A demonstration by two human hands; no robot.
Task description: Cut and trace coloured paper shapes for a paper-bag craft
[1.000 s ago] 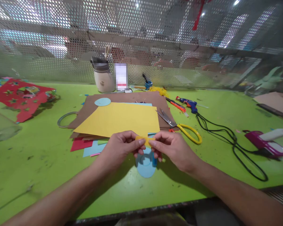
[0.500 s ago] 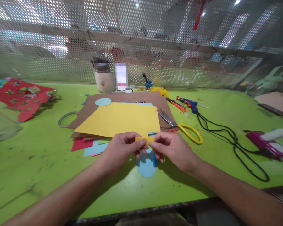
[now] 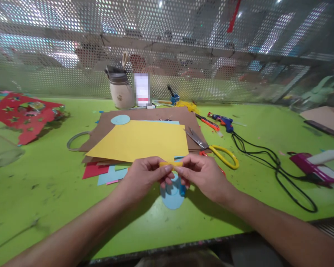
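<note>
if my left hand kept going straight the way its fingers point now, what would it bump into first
The left hand points right, toward the right hand. Both pinch the small yellow paper strip, so its fingers would most likely meet the right hand's fingertips first, almost at once.

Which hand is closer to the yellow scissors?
Right. The right hand sits just in front of the scissors, close to their yellow handle. The left hand is farther off, across the small yellow strip both hands pinch.

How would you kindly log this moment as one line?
left hand: pinching yellow paper strip | right hand: pinching same strip | blue paper disc: below, on table
</note>
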